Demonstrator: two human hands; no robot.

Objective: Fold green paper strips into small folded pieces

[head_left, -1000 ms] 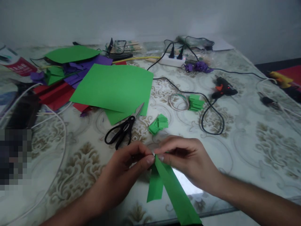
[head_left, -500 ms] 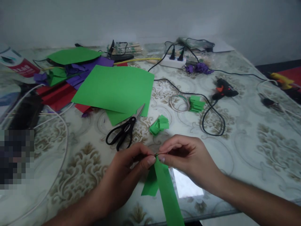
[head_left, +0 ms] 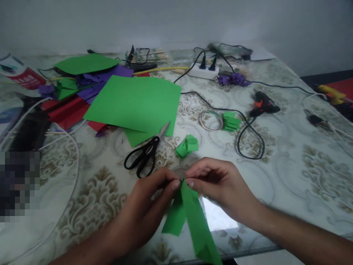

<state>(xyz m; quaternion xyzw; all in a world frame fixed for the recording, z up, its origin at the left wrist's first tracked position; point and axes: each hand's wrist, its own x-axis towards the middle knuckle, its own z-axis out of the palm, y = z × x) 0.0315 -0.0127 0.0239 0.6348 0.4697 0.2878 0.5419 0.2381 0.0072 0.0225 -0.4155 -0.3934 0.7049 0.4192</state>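
My left hand (head_left: 154,200) and my right hand (head_left: 217,182) meet near the table's front edge, both closed in a pinch. Between their fingertips is the top end of a green paper strip (head_left: 197,221). The strip is folded over there, so one long tail hangs toward the table edge and a shorter tail slants to the left. Fingertips hide the fold itself. Just beyond my hands lies a small stack of green paper pieces (head_left: 187,146). Black-handled scissors (head_left: 147,151) rest on the table beyond my left hand, tips pointing away.
Green sheets (head_left: 135,105) lie back left, over purple and red paper (head_left: 68,112). A glue gun (head_left: 264,104) with a looped cord stands at right, near a tape roll (head_left: 211,120) and green pieces (head_left: 231,121). A white power strip (head_left: 204,71) sits at the back.
Both tails of the green paper strip have swung slightly, the short one to the left and the long one to the right. My hands keep their pinch almost in place.
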